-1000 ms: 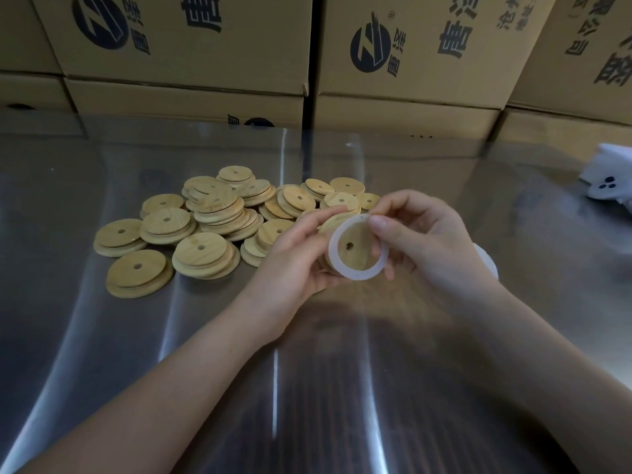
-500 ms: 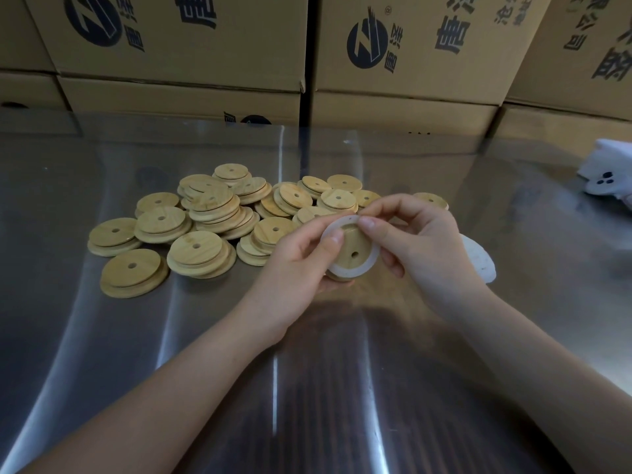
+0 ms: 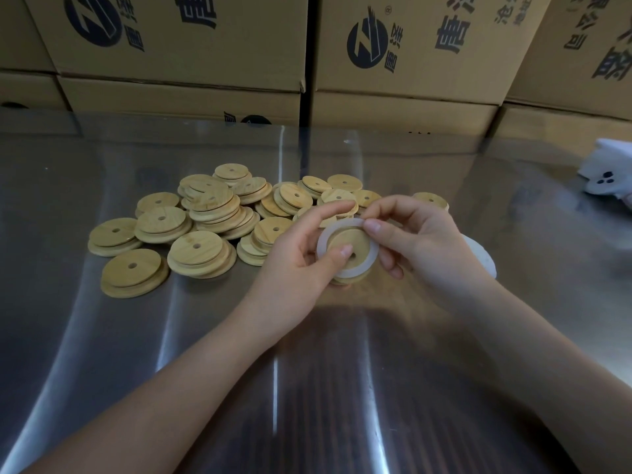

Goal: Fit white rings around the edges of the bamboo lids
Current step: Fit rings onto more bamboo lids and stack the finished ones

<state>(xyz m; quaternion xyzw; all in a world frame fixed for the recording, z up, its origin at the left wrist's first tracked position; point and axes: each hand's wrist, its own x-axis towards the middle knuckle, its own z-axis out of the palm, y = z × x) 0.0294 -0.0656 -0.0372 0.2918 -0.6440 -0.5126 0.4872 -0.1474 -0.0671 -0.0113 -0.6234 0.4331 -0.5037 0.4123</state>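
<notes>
I hold one round bamboo lid (image 3: 355,239) with a centre hole just above the steel table. A white ring (image 3: 371,260) lies around its raised inner step. My left hand (image 3: 304,254) grips the lid from the left, thumb pressed on its face near the hole. My right hand (image 3: 420,241) pinches the ring's upper right edge between thumb and forefinger. A heap of several bare bamboo lids (image 3: 212,220) lies behind and to the left. A pile of white rings (image 3: 482,254) shows partly behind my right hand.
The shiny steel table (image 3: 307,371) spreads toward me. Cardboard boxes (image 3: 410,63) with printed logos wall off the far edge. A white object with dark dots (image 3: 605,172) lies at the far right.
The ring, earlier held loosely in front of the lid, now sits down around it. My left thumb has moved onto the lid's face, and both hands have sunk slightly toward the table.
</notes>
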